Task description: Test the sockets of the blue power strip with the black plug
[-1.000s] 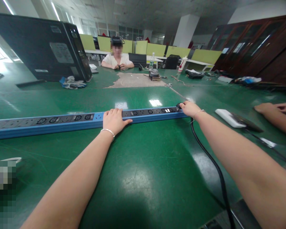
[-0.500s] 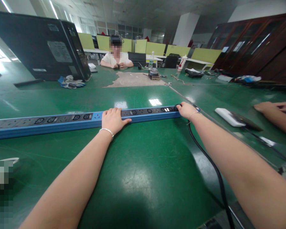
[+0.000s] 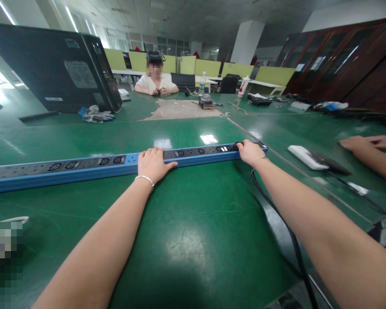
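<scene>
A long blue power strip (image 3: 193, 162) with black sockets runs across the green table in front of me. My left hand (image 3: 154, 164) lies over its middle, fingers curled across the top and the thumb stretched along the front side. Near the strip's right end, my right hand (image 3: 250, 152) is closed on a black plug (image 3: 237, 146), mostly hidden by the fingers, at the socket face. How deep the plug sits cannot be seen. From under that hand a thick black cable (image 3: 295, 245) hangs down past the table's front edge.
A black computer case (image 3: 83, 73) stands at the back left, with work gloves (image 3: 98, 114) beside it. A person (image 3: 157, 81) sits across the table. At right lie a white adapter-like block (image 3: 304, 157) and another person's forearm (image 3: 378, 159). A bottle (image 3: 202, 83) stands behind.
The view has shifted slightly. Both hands keep their places on the strip, and the right hand still holds the plug at the same end.
</scene>
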Tool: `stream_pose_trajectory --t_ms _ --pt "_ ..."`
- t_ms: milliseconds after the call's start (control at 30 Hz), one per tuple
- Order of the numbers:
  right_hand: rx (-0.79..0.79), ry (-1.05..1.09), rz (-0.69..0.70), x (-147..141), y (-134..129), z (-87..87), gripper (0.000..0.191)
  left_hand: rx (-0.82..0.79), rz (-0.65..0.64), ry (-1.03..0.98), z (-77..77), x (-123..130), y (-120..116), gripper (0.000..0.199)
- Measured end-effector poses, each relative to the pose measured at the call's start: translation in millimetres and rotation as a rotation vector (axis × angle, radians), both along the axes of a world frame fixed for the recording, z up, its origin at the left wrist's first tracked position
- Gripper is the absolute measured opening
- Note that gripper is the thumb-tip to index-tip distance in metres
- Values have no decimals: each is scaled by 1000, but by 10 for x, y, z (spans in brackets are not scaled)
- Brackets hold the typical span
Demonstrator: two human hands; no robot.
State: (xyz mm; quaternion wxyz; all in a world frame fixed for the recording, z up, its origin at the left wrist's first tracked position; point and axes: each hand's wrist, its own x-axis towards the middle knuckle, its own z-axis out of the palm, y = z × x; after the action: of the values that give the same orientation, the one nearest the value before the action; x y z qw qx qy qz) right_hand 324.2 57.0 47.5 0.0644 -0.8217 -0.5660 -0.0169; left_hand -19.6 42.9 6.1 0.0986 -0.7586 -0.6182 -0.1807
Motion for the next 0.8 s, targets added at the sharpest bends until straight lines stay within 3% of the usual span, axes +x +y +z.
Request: stream_pose_trajectory --t_ms 133,267,400,467,633,800 --pt "49 21 -14 -12 -47 64 46 -4 -3 -8 6 4 -8 70" --pt "227 1 -35 44 -26 454 45 -24 -1 -18 5 7 -6 70" --pt "111 117 76 -108 -4 753 45 -11 8 -6 3 7 -2 70" --pt "41 118 164 -297 -5 723 42 -4 6 -3 5 7 -2 70" --pt "-4 0 267 -734 38 421 38 -12 12 11 16 12 -5 70" --pt "-3 10 279 -824 97 297 36 -16 11 10 6 9 -1 70"
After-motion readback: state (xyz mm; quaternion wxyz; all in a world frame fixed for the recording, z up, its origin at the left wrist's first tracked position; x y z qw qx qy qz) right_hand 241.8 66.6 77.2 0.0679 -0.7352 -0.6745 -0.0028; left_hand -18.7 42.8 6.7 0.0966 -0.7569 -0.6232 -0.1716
